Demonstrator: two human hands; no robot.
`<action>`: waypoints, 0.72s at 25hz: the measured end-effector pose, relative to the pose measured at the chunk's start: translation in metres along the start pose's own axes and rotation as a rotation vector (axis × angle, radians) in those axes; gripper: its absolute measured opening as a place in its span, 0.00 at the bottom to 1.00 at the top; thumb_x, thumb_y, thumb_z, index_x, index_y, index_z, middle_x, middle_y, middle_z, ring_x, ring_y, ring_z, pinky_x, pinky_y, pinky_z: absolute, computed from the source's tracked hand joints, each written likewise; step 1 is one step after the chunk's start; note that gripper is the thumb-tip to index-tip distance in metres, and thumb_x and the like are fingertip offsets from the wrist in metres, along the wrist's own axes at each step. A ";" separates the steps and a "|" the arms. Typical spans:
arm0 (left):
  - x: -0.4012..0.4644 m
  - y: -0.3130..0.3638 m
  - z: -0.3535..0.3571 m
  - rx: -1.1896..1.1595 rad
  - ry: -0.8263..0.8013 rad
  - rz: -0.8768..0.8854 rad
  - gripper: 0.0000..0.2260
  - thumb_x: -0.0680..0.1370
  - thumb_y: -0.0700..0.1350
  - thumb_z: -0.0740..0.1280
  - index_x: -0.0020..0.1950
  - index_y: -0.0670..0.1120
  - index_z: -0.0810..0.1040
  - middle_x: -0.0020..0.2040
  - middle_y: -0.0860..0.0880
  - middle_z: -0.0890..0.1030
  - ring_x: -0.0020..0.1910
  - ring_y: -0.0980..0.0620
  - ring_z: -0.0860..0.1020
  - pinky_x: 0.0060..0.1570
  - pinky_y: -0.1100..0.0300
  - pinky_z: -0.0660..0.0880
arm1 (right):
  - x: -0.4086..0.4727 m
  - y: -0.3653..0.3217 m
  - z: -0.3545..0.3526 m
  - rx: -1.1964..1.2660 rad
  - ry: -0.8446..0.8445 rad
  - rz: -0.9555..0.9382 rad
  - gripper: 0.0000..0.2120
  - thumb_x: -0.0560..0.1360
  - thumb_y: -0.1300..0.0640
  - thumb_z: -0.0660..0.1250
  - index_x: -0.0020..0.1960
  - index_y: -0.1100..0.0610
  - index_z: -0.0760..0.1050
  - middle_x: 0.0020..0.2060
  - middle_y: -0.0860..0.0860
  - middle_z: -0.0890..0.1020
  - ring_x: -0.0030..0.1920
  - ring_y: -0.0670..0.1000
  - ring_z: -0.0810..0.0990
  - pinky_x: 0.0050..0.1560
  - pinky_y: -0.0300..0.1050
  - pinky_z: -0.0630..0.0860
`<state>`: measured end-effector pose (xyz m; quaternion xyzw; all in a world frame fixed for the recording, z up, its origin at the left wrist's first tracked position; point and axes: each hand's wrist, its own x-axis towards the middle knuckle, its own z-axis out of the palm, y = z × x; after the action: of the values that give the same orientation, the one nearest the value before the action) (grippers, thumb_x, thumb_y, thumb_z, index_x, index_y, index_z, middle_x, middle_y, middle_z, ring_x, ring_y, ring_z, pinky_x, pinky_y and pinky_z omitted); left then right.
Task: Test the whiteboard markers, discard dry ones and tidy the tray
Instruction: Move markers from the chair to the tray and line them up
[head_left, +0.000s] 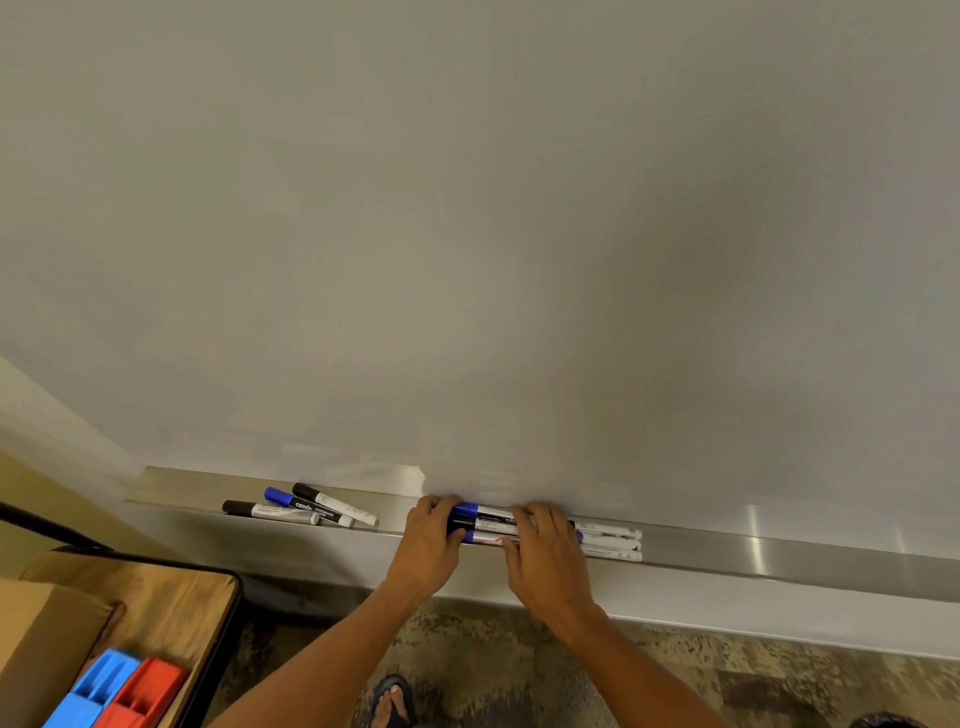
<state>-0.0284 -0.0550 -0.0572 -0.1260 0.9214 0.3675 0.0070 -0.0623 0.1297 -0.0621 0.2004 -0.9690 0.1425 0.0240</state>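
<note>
Both forearms reaching forward and up from the bottom edge to the metal tray (779, 551) under the whiteboard (467, 208). Left hand (431, 540) with fingers curled over the capped ends of a row of markers (488, 522) lying side by side in the tray, thumb below at the tray's front edge. Right hand (545, 545) palm down on the middle of the same row, fingers curled over the barrels; white barrel ends sticking out to its right. Blue and black caps visible between the two hands. Small print on these barrels, too small to read.

Further left in the tray, well apart from the hands, a loose group of three markers (301, 506): two with black caps, one with a blue cap, crossing each other. On the blue-capped one, the word "camlin" readable; other print not legible.

At lower left, a wooden table (171, 597) with a cardboard box (41, 649), plus a blue eraser (93, 691) and a red eraser (145, 691) side by side, touching.
</note>
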 end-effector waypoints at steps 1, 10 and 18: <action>-0.002 -0.002 -0.002 -0.017 0.013 0.004 0.18 0.80 0.40 0.65 0.70 0.48 0.71 0.68 0.47 0.71 0.66 0.50 0.70 0.70 0.57 0.68 | 0.002 -0.004 -0.002 0.020 -0.005 -0.011 0.21 0.73 0.47 0.73 0.63 0.53 0.79 0.56 0.50 0.82 0.56 0.52 0.81 0.57 0.50 0.81; -0.022 -0.043 -0.044 -0.068 0.291 0.019 0.14 0.80 0.41 0.65 0.66 0.49 0.75 0.64 0.52 0.73 0.64 0.55 0.70 0.67 0.59 0.70 | 0.030 -0.070 -0.016 0.184 -0.111 -0.252 0.21 0.81 0.48 0.59 0.72 0.54 0.71 0.65 0.51 0.76 0.66 0.51 0.72 0.66 0.49 0.75; -0.038 -0.099 -0.112 0.109 0.470 -0.073 0.15 0.78 0.38 0.67 0.64 0.45 0.78 0.61 0.47 0.77 0.61 0.49 0.73 0.66 0.55 0.70 | 0.062 -0.153 -0.016 0.223 -0.305 -0.452 0.22 0.84 0.49 0.57 0.75 0.56 0.65 0.70 0.52 0.72 0.68 0.51 0.72 0.65 0.44 0.73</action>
<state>0.0405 -0.1915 -0.0388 -0.2405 0.9111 0.2773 -0.1875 -0.0590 -0.0237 0.0002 0.4317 -0.8706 0.2072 -0.1128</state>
